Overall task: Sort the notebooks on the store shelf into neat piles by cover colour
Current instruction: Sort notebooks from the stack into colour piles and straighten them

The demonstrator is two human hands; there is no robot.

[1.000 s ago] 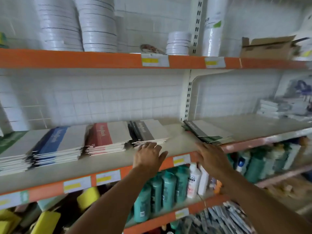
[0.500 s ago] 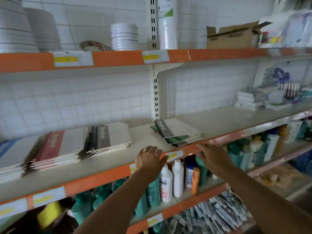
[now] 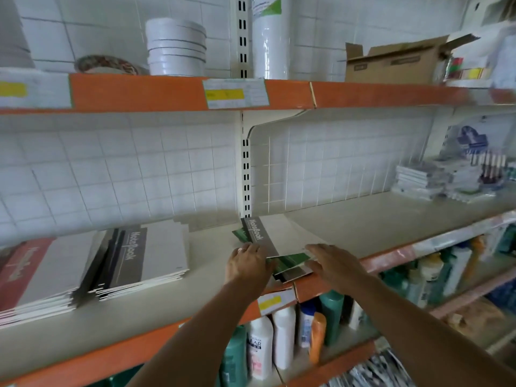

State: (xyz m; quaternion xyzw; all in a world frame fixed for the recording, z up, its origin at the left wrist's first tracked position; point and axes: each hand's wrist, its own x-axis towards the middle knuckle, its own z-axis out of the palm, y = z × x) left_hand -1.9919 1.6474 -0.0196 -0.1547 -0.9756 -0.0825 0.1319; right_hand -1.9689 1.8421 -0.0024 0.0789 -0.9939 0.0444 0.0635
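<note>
Flat, thin, glossy-covered grey and green notebooks (image 3: 275, 247) lie skewed in a loose stack. The left hand (image 3: 247, 265) presses its edge with fingers bent; the right hand (image 3: 332, 263) rests flat, fingers straight.

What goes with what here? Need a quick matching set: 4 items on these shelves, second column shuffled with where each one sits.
Items:
1. cardboard box
2. grey-banded notebook pile
3. mixed loose notebooks
4. white bottle

Places:
A. under both hands, at the middle shelf's front edge
B. lower shelf, below the hands
C. top shelf, right side
D. middle shelf, left of the hands

Pairs: 1-C, 2-D, 3-A, 4-B

The left hand and right hand both rest with fingers extended on the loose notebooks.
</note>
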